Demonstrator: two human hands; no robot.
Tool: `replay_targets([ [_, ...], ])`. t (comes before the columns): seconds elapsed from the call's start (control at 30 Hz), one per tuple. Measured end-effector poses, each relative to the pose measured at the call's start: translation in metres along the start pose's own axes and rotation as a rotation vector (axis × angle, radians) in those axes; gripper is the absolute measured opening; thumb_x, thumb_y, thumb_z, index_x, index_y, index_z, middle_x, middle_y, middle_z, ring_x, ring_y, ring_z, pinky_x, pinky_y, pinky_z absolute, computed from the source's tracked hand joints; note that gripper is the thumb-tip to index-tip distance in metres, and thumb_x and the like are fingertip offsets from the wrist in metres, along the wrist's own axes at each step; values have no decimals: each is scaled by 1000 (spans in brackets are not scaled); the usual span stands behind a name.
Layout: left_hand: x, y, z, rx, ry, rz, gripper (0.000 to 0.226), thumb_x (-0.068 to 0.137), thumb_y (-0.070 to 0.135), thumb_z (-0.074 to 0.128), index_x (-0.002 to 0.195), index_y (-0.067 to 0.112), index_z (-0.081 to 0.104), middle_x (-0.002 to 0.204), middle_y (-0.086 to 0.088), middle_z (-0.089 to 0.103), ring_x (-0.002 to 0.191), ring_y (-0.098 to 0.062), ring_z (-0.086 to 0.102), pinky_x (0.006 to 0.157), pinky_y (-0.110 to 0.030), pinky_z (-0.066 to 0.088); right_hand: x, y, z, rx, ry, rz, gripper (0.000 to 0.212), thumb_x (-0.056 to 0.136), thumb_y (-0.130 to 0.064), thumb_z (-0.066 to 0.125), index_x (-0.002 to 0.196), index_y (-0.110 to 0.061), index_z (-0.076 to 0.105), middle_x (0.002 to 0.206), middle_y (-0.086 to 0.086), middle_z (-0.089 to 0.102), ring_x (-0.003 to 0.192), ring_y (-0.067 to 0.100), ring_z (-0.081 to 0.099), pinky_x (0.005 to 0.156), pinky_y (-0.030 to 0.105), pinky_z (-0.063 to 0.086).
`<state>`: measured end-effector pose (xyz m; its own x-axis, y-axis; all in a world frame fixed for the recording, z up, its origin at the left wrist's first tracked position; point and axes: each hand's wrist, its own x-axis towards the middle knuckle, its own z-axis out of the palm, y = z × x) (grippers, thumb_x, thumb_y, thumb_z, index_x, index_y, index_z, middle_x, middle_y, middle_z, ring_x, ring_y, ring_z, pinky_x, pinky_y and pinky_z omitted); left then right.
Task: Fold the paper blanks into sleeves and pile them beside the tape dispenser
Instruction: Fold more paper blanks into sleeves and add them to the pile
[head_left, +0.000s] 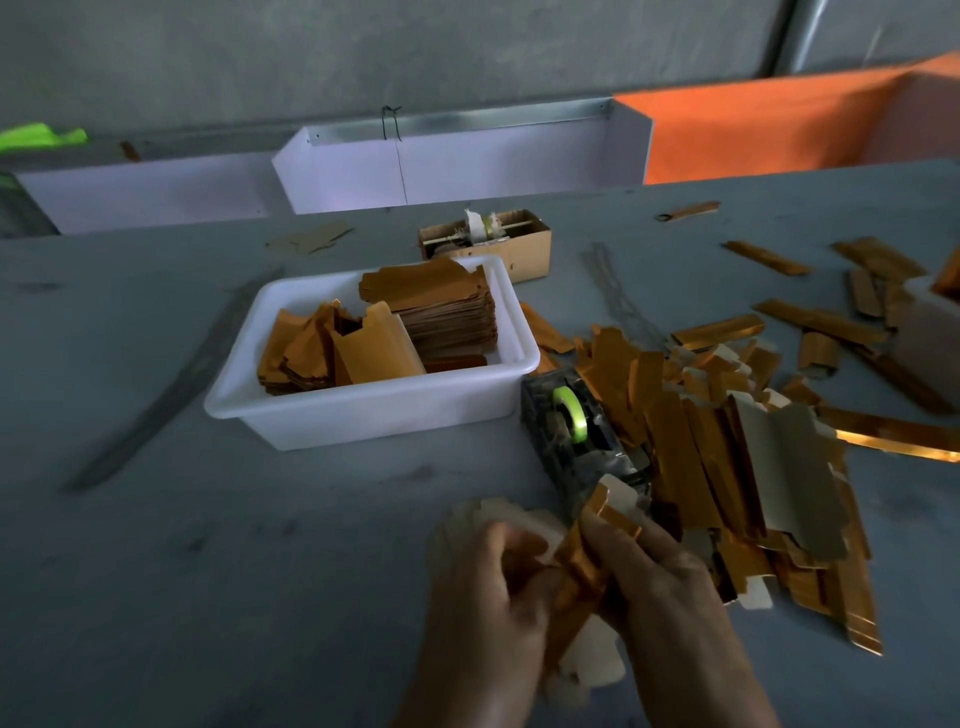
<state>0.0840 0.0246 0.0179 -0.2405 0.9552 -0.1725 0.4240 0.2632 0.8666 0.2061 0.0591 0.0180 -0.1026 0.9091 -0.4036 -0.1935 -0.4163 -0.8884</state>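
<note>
Gold paper blanks (447, 312), white tub (363, 410)

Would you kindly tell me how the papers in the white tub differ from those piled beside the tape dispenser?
The papers in the white tub are flat blanks, partly stacked neatly; the pile beside the tape dispenser is folded into narrow strips and lies loose. The tub's papers look matte orange-brown; the pile glints like foil. Both are golden-orange.

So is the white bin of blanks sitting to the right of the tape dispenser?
No, the white bin sits left of the tape dispenser; the pile of folded sleeves lies on its right.
</note>
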Motion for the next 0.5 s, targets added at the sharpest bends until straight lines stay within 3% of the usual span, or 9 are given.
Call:
replay_targets([
  [0.07,6,-1,-8,-179,-113,-130,14,82,23,73,71,28,67,59,7,65,47,-6,57,50,-24,44,0,-5,1,-57,19,-23,28,89,-25,57,68,-12,69,73,24,65,71,28,65,57,31,53],
  [0.1,9,0,-9,-247,-120,-156,16,82,18,73,69,23,67,55,3,63,43,-11,53,46,-23,41,1,-8,0,-126,38,-79,32,90,-33,54,67,-15,69,72,18,67,69,24,67,55,29,53],
  [0.2,15,5,-10,-437,-6,-197,17,86,6,66,70,13,68,51,-3,59,41,-12,48,38,-19,37,6,-18,-10,-452,175,-395,34,81,-55,40,77,-28,61,69,1,65,59,10,63,51,24,45],
  [0.27,17,11,-8,-518,49,-199,17,89,5,61,73,7,67,51,-4,58,41,-11,47,38,-19,37,17,-29,-22,-628,256,-531,14,86,-45,48,76,-38,54,71,-5,59,58,9,56,48,19,38],
  [0.3,19,14,-7,-545,64,-196,18,91,6,60,73,6,65,50,-4,56,41,-11,46,38,-19,37,24,-33,-26,-735,250,-570,16,88,-35,53,73,-41,51,75,-7,58,61,6,55,49,16,37],
  [0.37,21,20,-2,-587,80,-200,20,92,8,58,72,7,61,48,-1,53,39,-10,44,37,-19,36,38,-38,-32,-887,174,-570,27,89,-23,58,72,-42,49,74,-11,58,63,5,57,49,14,41],
  [0.5,24,30,10,-596,45,-213,18,93,11,57,75,8,61,49,0,54,39,-8,44,38,-18,36,50,-40,-28,-953,42,-410,18,89,-29,59,74,-37,55,71,-13,58,63,5,58,48,11,38],
])
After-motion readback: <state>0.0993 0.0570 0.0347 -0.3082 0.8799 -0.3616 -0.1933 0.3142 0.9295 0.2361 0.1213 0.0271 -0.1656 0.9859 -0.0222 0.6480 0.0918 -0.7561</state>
